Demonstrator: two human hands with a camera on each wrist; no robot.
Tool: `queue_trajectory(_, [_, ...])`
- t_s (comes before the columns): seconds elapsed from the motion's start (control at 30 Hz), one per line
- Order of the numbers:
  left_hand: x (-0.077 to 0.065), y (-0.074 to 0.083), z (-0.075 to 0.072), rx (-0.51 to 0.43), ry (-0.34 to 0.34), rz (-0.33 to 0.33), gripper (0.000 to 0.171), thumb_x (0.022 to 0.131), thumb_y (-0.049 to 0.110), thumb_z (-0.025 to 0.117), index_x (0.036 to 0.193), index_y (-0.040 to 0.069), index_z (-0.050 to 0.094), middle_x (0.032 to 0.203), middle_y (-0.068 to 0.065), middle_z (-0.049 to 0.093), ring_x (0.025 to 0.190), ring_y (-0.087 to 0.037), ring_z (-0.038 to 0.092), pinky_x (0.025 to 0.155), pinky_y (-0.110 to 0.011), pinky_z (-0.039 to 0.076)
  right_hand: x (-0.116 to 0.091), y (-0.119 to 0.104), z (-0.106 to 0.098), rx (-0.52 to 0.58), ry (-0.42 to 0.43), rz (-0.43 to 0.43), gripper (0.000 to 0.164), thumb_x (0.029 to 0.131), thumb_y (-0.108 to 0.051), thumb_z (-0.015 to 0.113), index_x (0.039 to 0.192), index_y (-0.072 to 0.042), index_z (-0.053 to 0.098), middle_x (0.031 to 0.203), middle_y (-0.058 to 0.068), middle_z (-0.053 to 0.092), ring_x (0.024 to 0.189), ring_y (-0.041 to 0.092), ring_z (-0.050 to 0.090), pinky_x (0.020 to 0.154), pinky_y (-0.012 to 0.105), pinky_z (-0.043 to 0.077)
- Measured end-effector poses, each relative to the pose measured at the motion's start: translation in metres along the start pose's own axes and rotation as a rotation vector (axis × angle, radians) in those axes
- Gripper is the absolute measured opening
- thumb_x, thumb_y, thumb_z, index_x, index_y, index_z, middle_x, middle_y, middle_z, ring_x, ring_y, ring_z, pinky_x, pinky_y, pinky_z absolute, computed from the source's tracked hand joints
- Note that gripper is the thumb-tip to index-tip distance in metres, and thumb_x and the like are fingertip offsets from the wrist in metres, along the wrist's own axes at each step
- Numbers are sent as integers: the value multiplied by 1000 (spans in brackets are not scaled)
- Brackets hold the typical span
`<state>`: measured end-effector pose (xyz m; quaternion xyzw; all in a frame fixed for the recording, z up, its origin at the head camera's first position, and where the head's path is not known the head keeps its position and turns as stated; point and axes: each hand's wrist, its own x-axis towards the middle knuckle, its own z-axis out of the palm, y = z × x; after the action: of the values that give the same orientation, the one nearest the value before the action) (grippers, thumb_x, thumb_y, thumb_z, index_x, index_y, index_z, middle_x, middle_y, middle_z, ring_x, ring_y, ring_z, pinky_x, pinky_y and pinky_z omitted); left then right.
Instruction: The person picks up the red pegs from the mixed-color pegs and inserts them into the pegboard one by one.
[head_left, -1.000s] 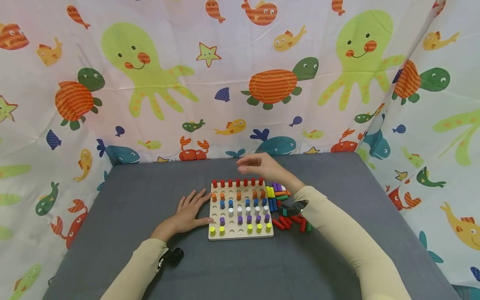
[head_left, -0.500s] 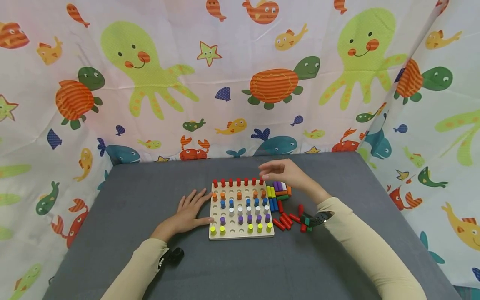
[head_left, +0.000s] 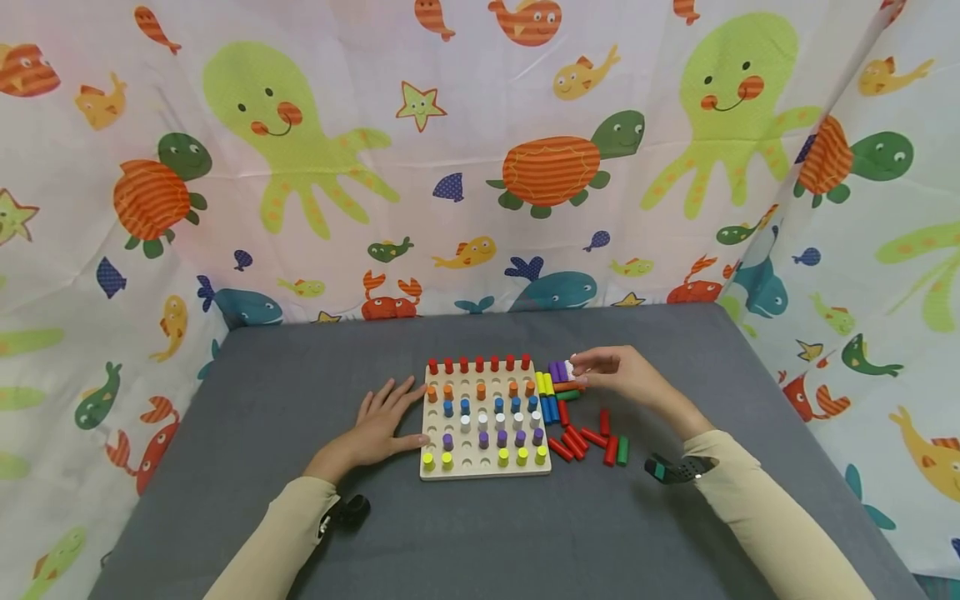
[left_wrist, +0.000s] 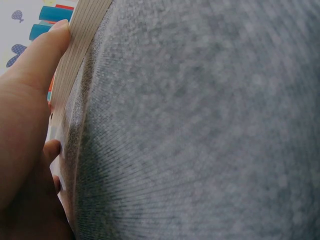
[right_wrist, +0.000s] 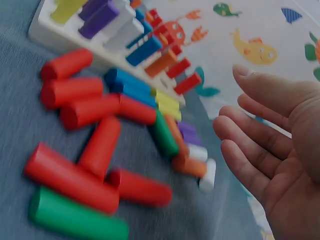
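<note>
We note the pegboard [head_left: 476,472] flat on the grey tabletop [head_left: 300,371], its pegs upright in rows by colour: standing red pegs [head_left: 495,364] along the far edge, standing yellow pegs [head_left: 502,456] at the near edge with bare holes among them. Left hand [head_left: 381,425]: fingers spread, grasping nothing, thumb and forefinger against the board's left edge; we judge that this braces it against sliding. Loose pegs lie off the right edge, presumably for the other hand to get at: loose yellow pegs [head_left: 544,383] and loose blue pegs [head_left: 550,410] just beside it, purple pegs [head_left: 557,372] and a white peg [head_left: 569,368] by the far right corner, loose red pegs [head_left: 560,450] scattered toward the near right corner, a green peg [head_left: 622,451] outermost. Right hand [head_left: 622,372]: thumb and fingers curved apart, empty in its wrist view, a shape we read as suited to a pinch. It hangs just right of the white peg, with the board to its left. Blur leaves us unsure whether a fingertip touches that peg.
</note>
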<state>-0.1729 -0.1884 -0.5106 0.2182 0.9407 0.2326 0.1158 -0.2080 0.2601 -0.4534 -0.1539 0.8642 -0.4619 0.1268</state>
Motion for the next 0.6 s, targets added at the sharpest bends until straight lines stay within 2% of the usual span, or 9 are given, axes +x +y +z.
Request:
queue_trajectory(0.13, [1,0,0,3,-5,-1,90,88,61,63,159,26,22,168,-11,14,155,-43,5,117,-71,1,-11,19,-5,-28,2,48,47,89,-33,75,128,-9,66,109,9,74,91,14,69,80,23,57])
queue_trajectory(0.27, [1,-2,2,-4,2,4,91,87,63,63,159,25,22,168,-12,15,154,-45,5,117,-71,1,-20,34,-7,-33,-26,89,46,87,-32,77,126,-9,67,103,9,72,87,15,69,77,24,57])
queue_trajectory(0.4, [2,-1,1,-10,1,3,91,88,62,63,159,24,22,167,-13,14,154,-45,4,116,-71,0,-28,45,-6,-23,-33,84,45,86,-31,78,123,-8,68,98,9,70,82,17,65,72,26,56])
queue_trajectory(0.6, [2,0,0,6,-14,-15,89,89,60,64,159,25,22,168,-11,14,155,-43,3,117,-71,1,-35,52,-2,-53,-10,71,42,83,-32,80,117,-9,70,90,6,67,72,12,59,63,21,50])
